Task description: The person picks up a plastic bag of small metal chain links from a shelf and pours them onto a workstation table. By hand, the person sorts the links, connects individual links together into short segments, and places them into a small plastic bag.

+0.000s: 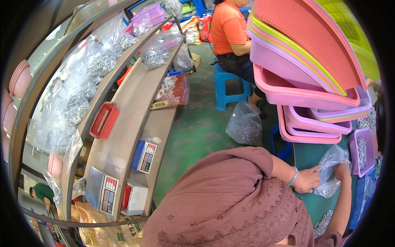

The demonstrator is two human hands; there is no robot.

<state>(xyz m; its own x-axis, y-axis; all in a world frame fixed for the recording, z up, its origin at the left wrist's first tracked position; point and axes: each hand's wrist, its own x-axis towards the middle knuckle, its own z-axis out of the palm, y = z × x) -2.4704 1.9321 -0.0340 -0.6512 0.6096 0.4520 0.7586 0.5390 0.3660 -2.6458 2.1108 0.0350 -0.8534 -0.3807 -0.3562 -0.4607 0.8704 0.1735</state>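
Observation:
A clear plastic bag (329, 166) is between my hands over the green tabletop (305, 158) at the right. My left hand (306, 180), with a pale bracelet at the wrist, has its fingers closed on the bag's left side. My right hand (341, 171) is curled at the bag's right side, its fingertips partly hidden by the film. Small metal pieces (323, 223) lie loose on the tabletop, nearer my body. Just past the bag, a purple basket (354, 144) holds more metal pieces.
Tall stacked plastic baskets (304, 96) rise beyond my hands. A person in orange (228, 29) sits on a blue stool (224, 88). A filled bag (246, 125) rests on the floor. Scales (103, 193), a red tray (104, 120) and bagged parts (76, 109) occupy the left shelves.

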